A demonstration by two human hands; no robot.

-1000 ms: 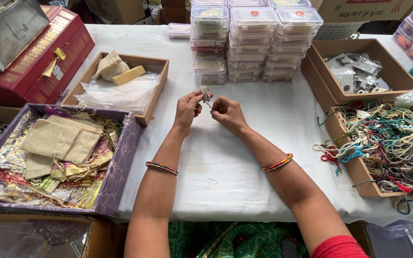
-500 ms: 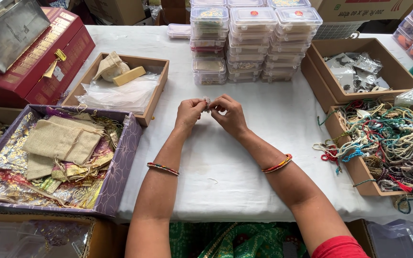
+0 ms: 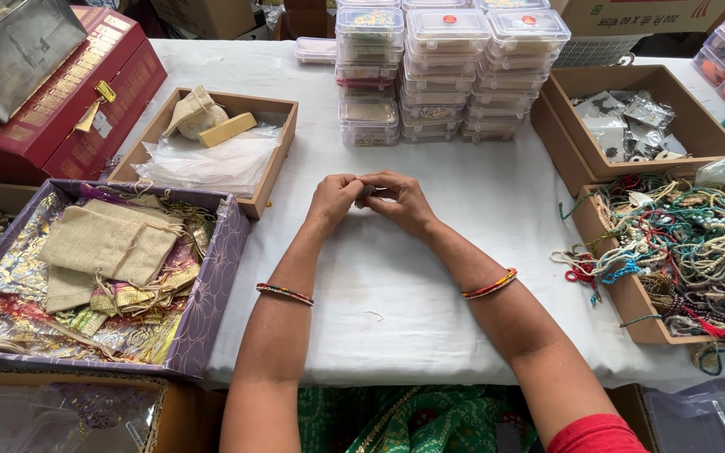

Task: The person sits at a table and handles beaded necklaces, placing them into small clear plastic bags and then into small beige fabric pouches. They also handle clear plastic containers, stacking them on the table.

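Your left hand (image 3: pixel 333 200) and right hand (image 3: pixel 400 201) meet at the centre of the frame above the white cloth of the bench (image 3: pixel 396 294), fingertips pressed together, pinching a small dark item (image 3: pixel 368 190). It sits between both thumbs, mostly hidden, so you cannot tell its shape or long axis. Stacked clear plastic boxes (image 3: pixel 446 71) stand just above your hands. Burlap pouches (image 3: pixel 106 247) lie at left, tangled bead strings (image 3: pixel 681 243) at right.
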